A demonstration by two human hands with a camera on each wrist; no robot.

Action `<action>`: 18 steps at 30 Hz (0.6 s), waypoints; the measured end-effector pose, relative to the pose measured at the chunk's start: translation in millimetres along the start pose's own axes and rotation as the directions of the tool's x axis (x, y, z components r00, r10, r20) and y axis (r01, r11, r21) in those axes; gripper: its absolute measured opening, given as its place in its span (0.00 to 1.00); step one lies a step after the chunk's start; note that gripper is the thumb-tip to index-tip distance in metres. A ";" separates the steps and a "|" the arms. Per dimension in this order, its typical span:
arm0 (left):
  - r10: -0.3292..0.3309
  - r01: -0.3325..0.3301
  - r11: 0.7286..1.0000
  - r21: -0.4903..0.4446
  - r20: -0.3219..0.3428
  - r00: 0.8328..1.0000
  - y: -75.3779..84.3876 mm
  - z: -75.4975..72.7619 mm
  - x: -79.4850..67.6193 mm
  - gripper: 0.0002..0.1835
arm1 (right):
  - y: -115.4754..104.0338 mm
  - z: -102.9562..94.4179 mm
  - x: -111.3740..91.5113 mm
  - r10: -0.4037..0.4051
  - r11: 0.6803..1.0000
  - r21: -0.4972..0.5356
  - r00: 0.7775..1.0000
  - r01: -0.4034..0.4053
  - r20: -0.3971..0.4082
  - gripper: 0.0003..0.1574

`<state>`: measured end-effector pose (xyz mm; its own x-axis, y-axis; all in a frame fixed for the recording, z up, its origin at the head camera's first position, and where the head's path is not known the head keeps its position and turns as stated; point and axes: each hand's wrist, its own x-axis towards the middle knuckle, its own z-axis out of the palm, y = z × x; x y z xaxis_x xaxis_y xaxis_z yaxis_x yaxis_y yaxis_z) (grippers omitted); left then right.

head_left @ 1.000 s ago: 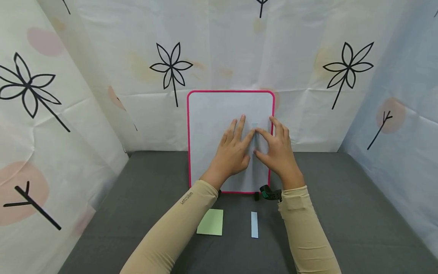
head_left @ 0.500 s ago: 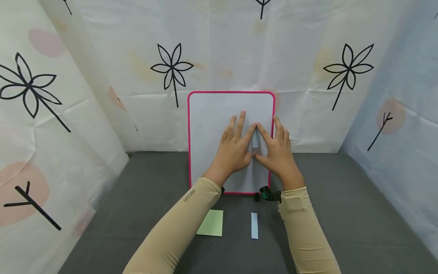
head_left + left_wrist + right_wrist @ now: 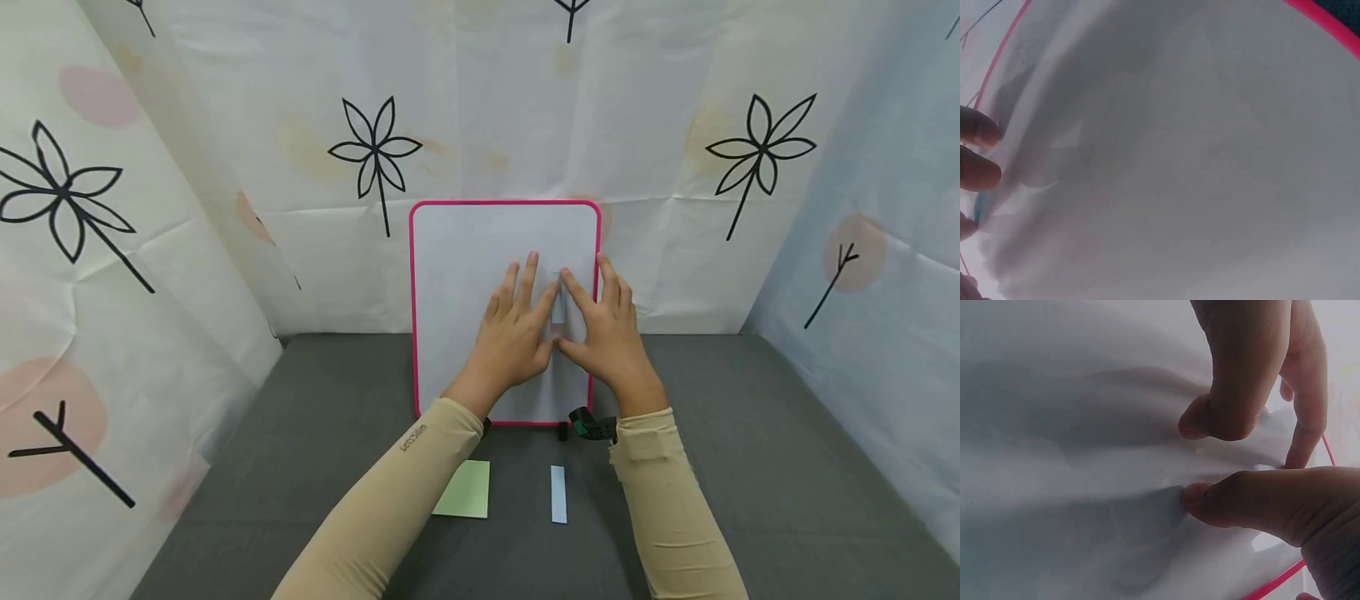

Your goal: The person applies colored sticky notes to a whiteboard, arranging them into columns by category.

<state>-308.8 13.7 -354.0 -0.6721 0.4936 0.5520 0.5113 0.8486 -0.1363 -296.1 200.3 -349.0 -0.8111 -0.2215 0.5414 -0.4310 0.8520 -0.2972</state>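
A whiteboard with a pink rim stands upright against the backdrop. On its right half is a narrow light blue paper strip, partly covered by fingers. My left hand lies over the board with fingers spread, its index fingertip at the strip's left side. From the other side, my right hand reaches in, index fingertip at the strip's top and thumb just below its lower end. In the right wrist view, the right thumb touches the white surface. At the left wrist view's edge, fingertips hover near a bluish sliver.
On the dark grey tabletop in front of the board lie a pale green square paper and a second light blue strip. A small black piece sits at the board's lower edge. Patterned cloth hangs behind.
The right index fingertip has slid up along the strip, uncovering its lower part. The left index fingertip rose, then came back down a little.
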 end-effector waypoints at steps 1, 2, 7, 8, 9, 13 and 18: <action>-0.006 0.006 1.000 -0.001 0.003 1.000 -0.6 -0.5 0.0 0.45 | -0.3 0.4 0.1 -0.002 1.000 0.000 1.000 0.002 0.001 0.67; -0.011 0.011 1.000 0.002 0.005 1.000 -1.2 -0.8 0.1 0.46 | -0.6 0.8 0.1 -0.003 1.000 0.000 1.000 0.003 0.004 0.67; -0.029 0.029 0.999 0.031 0.011 1.000 -1.6 0.2 2.4 0.48 | -0.1 1.0 -0.9 0.005 1.000 0.001 1.000 -0.005 0.015 0.66; -0.035 0.034 0.998 0.044 0.016 0.999 -1.3 0.2 2.4 0.48 | 0.1 0.9 -1.1 0.007 1.000 0.001 1.000 -0.007 0.015 0.66; -0.039 0.039 0.998 0.052 0.013 0.999 -1.1 0.5 2.2 0.48 | 0.0 0.8 -1.2 0.007 1.000 0.003 1.000 -0.007 0.015 0.65; -0.058 0.058 0.996 0.061 -0.008 0.998 0.5 0.6 0.8 0.47 | 0.0 0.2 -1.3 -0.002 1.000 0.008 1.000 0.002 0.002 0.65; -0.066 0.067 0.997 0.032 -0.040 0.997 2.4 0.8 1.7 0.46 | 0.0 0.3 -0.9 -0.022 1.000 -0.002 1.000 0.022 -0.002 0.64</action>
<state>-309.1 16.7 -354.0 -0.6822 0.4288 0.5923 0.4475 0.8854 -0.1255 -295.5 200.3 -349.7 -0.8008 -0.2389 0.5491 -0.4478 0.8478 -0.2841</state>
